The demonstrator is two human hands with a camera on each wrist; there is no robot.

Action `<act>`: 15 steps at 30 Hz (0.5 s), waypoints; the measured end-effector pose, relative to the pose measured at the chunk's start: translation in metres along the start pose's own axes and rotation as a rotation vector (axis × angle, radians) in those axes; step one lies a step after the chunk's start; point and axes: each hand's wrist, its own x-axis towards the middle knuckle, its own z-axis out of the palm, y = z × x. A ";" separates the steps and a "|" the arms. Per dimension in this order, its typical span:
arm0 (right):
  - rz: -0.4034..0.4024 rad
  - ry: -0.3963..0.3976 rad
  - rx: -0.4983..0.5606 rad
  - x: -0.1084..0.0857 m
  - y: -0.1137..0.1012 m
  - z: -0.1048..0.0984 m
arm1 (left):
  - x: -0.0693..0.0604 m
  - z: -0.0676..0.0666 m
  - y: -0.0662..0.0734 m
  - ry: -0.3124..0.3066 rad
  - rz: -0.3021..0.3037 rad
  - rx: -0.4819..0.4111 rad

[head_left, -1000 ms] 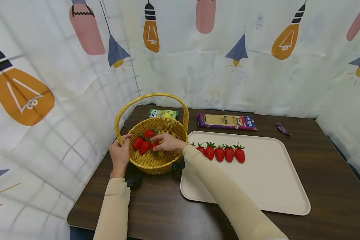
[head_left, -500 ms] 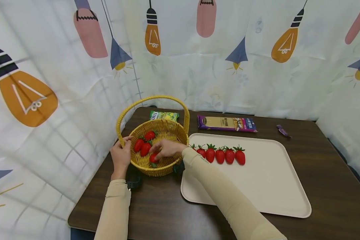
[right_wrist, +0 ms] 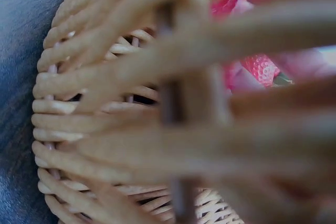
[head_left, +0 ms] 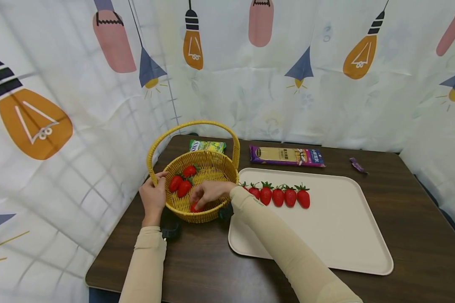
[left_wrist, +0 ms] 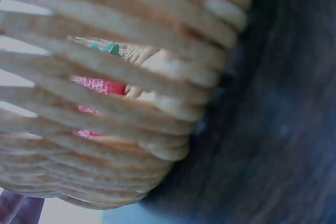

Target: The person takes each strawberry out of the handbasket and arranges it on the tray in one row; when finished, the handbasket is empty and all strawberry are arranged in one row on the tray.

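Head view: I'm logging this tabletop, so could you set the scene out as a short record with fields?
Container: round yellow woven basket with an arched handle
Left grip: holds the basket near the handle's base
Right grip: inside the basket, pinching a red strawberry
Loose in basket: three red strawberries with green leaves
Tray: beige rectangular tray
On tray: row of six visible red strawberries, leftmost partly hidden
Behind tray: long purple-and-tan packet
Behind basket: green-and-yellow packet
Surface: dark brown table
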 end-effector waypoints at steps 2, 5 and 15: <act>0.001 -0.016 -0.003 0.000 0.001 0.000 | 0.000 0.001 0.000 0.006 -0.005 0.001; 0.007 -0.030 0.008 -0.001 0.000 0.001 | 0.001 0.001 0.000 0.009 -0.012 0.006; -0.011 0.077 0.058 -0.004 -0.006 -0.001 | 0.001 0.001 0.000 0.014 -0.010 0.021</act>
